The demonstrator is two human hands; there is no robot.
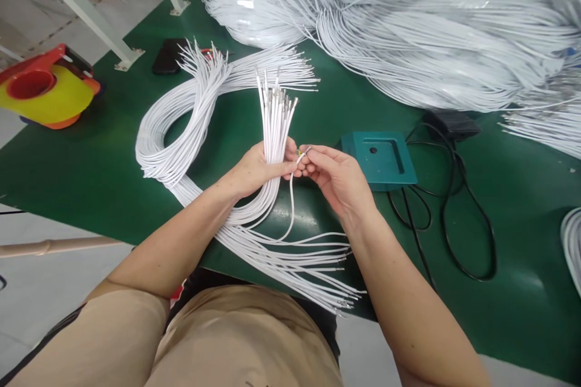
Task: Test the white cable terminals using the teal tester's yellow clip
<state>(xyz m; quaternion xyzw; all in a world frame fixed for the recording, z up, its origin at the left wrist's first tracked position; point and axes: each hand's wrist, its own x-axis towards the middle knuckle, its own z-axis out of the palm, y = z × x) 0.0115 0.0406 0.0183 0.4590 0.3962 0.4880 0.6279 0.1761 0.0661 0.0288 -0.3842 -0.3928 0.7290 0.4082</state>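
Gripping: the left hand (pixel 256 169) is closed around an upright bundle of white cables (pixel 275 127), fingers wrapped together about it, the bundle's stripped tips fanning out above the fist.
Right hand: the right hand (pixel 333 175) pinches the end of a single white cable (pixel 292 205) between thumb and fingertips, just beside the left hand's thumb; the fingers are closed on it, and a small yellowish speck shows at the tip.
Single cable: it hangs down from the pinch, curves toward the table edge and runs off to the right among the loose ends there.
Bundle: below the fist it sweeps round in a big loop (pixel 157 145) lying on the green table (pixel 100 169), then returns across the near edge, where its ends (pixel 318 272) spread out over the lap.
Loop's far ends: another fan of stripped tips (pixel 218 63) lies beyond the loop, near a black phone (pixel 169 55).
Right of the hands: a teal block with a recess (pixel 380 157) sits on the table, near the right hand, with a black cord (pixel 454 217) coiling beside it.
Far side: a large heap of white cables (pixel 431 24) covers the back of the table.
Off the table, left: a red and yellow plastic container (pixel 45 87) stands on the floor.
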